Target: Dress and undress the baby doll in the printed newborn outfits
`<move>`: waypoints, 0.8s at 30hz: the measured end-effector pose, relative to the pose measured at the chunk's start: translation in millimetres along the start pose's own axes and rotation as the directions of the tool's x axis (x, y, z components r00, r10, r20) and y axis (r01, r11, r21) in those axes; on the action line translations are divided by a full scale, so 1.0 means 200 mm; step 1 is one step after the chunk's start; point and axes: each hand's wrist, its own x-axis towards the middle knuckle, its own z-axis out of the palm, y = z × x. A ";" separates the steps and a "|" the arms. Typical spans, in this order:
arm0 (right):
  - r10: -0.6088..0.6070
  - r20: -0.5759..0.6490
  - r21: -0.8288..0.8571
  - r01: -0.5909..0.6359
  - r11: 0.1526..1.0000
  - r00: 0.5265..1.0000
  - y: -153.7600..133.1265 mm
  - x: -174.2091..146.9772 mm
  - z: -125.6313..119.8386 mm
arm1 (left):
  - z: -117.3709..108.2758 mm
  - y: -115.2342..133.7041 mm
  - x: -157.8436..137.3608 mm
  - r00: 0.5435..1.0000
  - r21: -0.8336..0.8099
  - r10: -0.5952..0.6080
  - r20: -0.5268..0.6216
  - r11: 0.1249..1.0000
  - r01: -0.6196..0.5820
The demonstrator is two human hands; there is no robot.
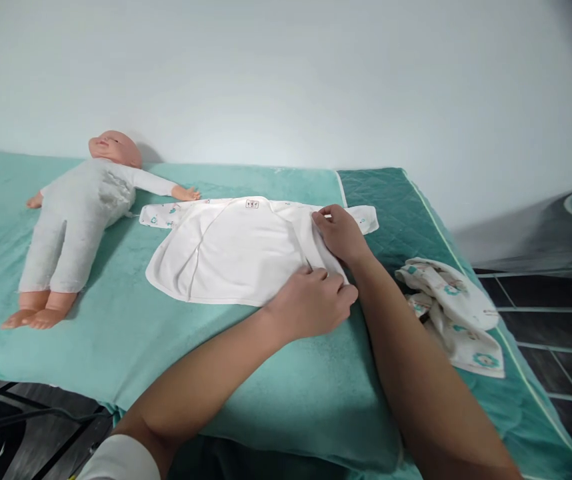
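Note:
A small white baby shirt lies spread open on the green cloth, its plain inner side up and a little label at the neck. Printed patterns show on its two sleeves, which stretch out left and right. My left hand is closed on the lower part of the shirt's right front panel, fingers curled over the edge. Higher up on that same panel, my right hand pinches the fabric near the right sleeve. To the left, a baby doll with a white cloth body lies on its back, one hand close to the left sleeve.
A crumpled printed baby garment lies at the right on the darker quilted green cover. Lighter green cloth covers most of the bed. A white wall rises behind. Dark floor shows past the bed's right edge.

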 end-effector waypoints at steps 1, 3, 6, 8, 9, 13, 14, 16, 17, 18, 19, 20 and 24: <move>-0.015 -0.011 -0.022 0.014 1.000 1.000 0.00 -0.01 0.00 | -0.01 0.00 0.00 0.999 0.015 0.053 -0.002 0.999 -0.053; -0.041 -0.012 -0.039 0.041 0.998 0.999 0.01 -0.02 0.01 | -0.01 0.01 0.00 0.993 0.011 0.113 0.017 0.994 -0.113; -0.088 -0.028 -0.092 0.085 0.992 0.996 0.03 -0.04 -0.01 | 0.03 0.01 -0.01 0.983 -0.091 0.168 0.072 0.983 -0.161; -0.148 -0.047 -0.159 0.139 0.977 0.988 0.04 -0.06 -0.03 | 0.06 0.00 -0.01 0.975 -0.191 0.211 0.070 0.962 -0.195; -0.201 -0.047 -0.186 0.189 0.964 0.978 0.05 -0.07 -0.04 | 0.07 0.00 -0.01 0.972 -0.239 0.228 0.058 0.948 -0.208; -0.505 0.086 -0.181 0.512 0.840 0.859 0.04 -0.12 -0.05 | 0.08 -0.01 0.01 0.983 -0.428 0.175 0.051 0.893 -0.137; -0.551 0.142 -0.176 0.569 0.804 0.822 0.03 -0.14 -0.04 | 0.07 -0.01 0.01 0.989 -0.473 0.136 0.065 0.876 -0.090; -0.555 0.251 -0.204 0.604 0.770 0.793 0.04 -0.18 0.01 | 0.03 -0.02 -0.01 0.995 -0.549 0.059 0.083 0.836 -0.003; -0.533 0.293 -0.238 0.601 0.763 0.794 0.05 -0.20 0.04 | -0.01 -0.03 -0.04 0.997 -0.573 0.016 0.077 0.819 0.031; -0.510 0.322 -0.275 0.594 0.756 0.798 0.06 -0.21 0.06 | -0.04 -0.04 -0.07 0.998 -0.584 -0.035 0.059 0.809 0.063; -0.490 0.342 -0.310 0.588 0.747 0.802 0.07 -0.23 0.07 | -0.09 -0.07 -0.12 0.996 -0.587 -0.089 0.032 0.804 0.091; -0.479 0.354 -0.337 0.587 0.736 0.803 0.08 -0.24 0.08 | -0.14 -0.09 -0.19 0.989 -0.583 -0.145 0.000 0.804 0.117; -0.487 0.350 -0.347 0.594 0.726 0.800 0.02 -0.23 0.10 | -0.45 -0.28 -0.52 0.906 -0.528 -0.405 -0.122 0.799 0.287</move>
